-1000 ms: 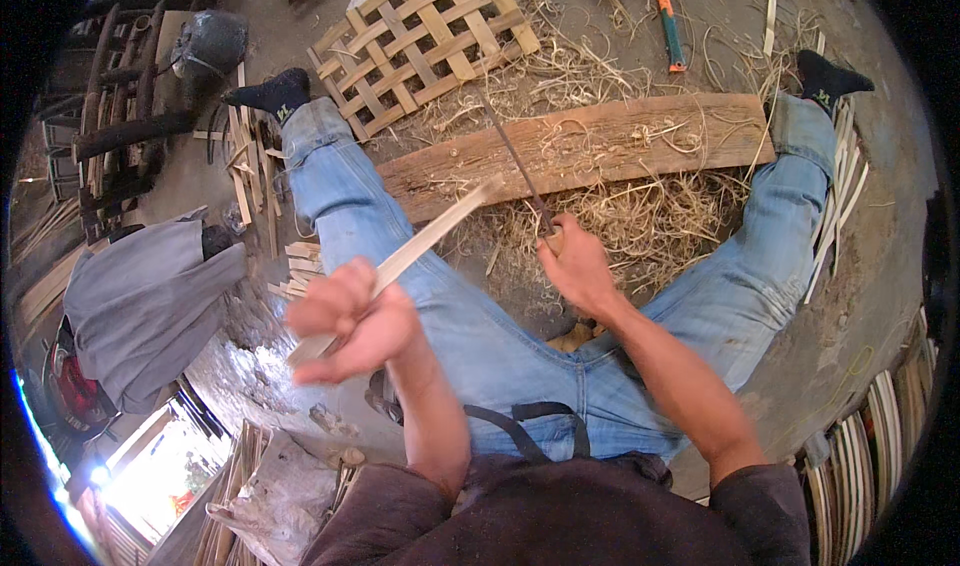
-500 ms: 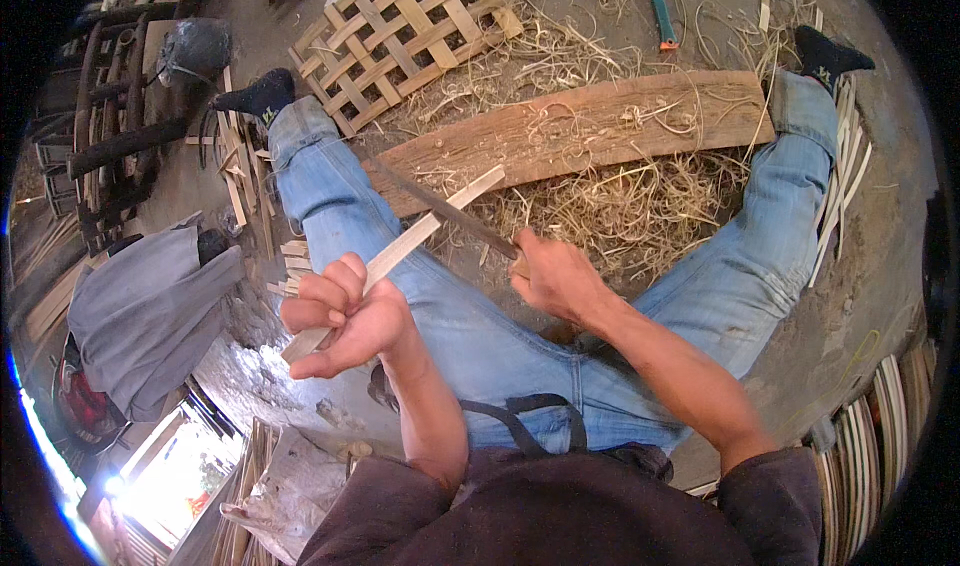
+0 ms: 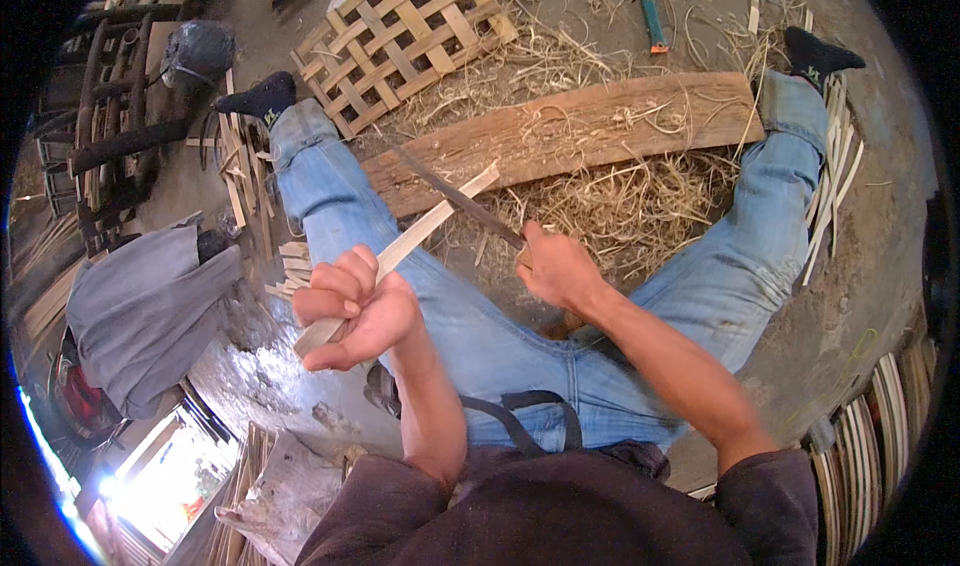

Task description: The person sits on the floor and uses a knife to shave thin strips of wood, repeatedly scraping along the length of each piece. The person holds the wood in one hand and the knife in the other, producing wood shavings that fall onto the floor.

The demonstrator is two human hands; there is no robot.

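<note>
My left hand (image 3: pixel 360 309) is closed around a pale flat strip of wood or bamboo (image 3: pixel 428 224), which slants up and to the right above my left thigh. In my right hand (image 3: pixel 562 269) is the handle of a long, dark-bladed knife (image 3: pixel 480 215). The blade points up and to the left and crosses the strip near its upper end. Beyond the knife, a long brown plank (image 3: pixel 590 126) lies across the floor between my legs, with curled shavings on it. Thin shavings (image 3: pixel 640 216) are heaped on its near side.
A woven slat panel (image 3: pixel 410 41) lies beyond the plank's left end. An orange-and-green handled tool (image 3: pixel 650 11) rests at the far right. Loose strips (image 3: pixel 835 196) lie outside my right leg. At the left, a grey cloth (image 3: pixel 150 311) is draped near stacked dark poles (image 3: pixel 125 96).
My left hand has moved slightly up and right with the strip. The knife now crosses the strip a little nearer its upper end. Both hands keep their hold.
</note>
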